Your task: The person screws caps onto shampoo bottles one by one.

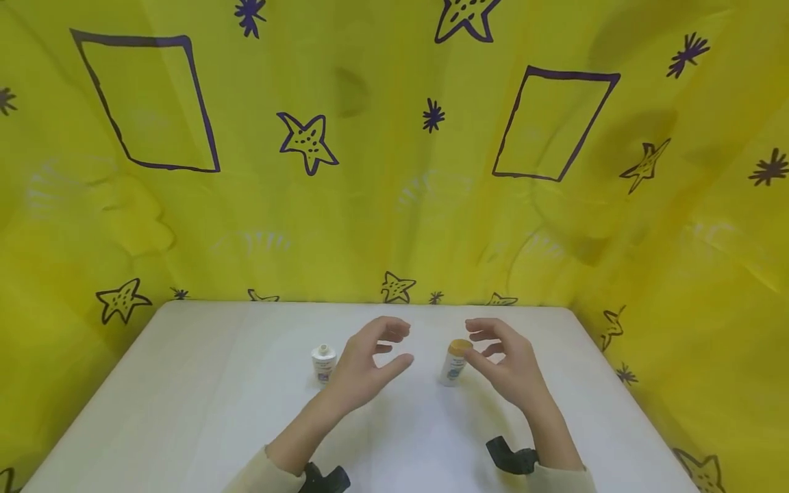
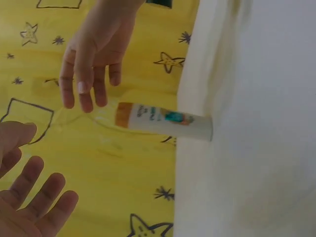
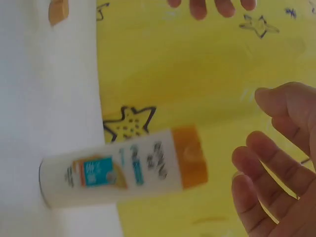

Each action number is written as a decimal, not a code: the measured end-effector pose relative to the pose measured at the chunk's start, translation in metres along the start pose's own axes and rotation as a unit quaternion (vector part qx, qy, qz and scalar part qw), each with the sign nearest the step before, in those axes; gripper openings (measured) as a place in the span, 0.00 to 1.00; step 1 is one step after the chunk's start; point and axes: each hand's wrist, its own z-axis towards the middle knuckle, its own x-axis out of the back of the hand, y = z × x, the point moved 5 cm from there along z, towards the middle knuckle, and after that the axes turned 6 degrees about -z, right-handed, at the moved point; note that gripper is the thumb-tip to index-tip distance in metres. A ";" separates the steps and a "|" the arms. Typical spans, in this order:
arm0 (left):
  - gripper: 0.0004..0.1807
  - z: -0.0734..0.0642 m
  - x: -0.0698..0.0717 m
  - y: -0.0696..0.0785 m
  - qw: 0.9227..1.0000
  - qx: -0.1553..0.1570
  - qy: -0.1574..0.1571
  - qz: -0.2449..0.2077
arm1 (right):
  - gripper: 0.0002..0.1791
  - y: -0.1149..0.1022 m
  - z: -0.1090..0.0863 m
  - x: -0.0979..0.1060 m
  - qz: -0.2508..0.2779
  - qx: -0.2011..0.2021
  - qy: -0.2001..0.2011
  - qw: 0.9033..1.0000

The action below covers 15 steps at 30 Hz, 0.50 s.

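An upright white bottle with an orange cap and a printed label stands on the white table. My right hand hovers beside it with loosely bent fingers; its thumb overlaps the cap in the head view. In the right wrist view, a gap shows between the fingertips and the cap of that bottle. My left hand is raised over the table, thumb and fingers apart, holding nothing. Just left of it stands a small white bottle with a narrow uncapped neck, partly covered by the hand.
A yellow curtain with dark stars and frames drawn on it hangs behind and along both sides of the table. A small orange piece shows on the white surface in the right wrist view. Black devices are worn at both wrists.
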 end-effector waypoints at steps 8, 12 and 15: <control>0.22 -0.014 0.067 0.005 0.997 -0.027 0.068 0.012 | 0.22 -0.036 0.000 -0.014 0.023 0.055 -0.020 0.998; 0.24 -0.022 0.094 -0.007 0.997 -0.012 0.077 0.023 | 0.23 -0.051 0.001 -0.036 0.029 0.075 -0.062 0.995; 0.27 -0.029 0.109 -0.022 0.998 0.022 0.066 0.010 | 0.25 -0.061 0.003 -0.058 0.046 0.075 -0.109 0.990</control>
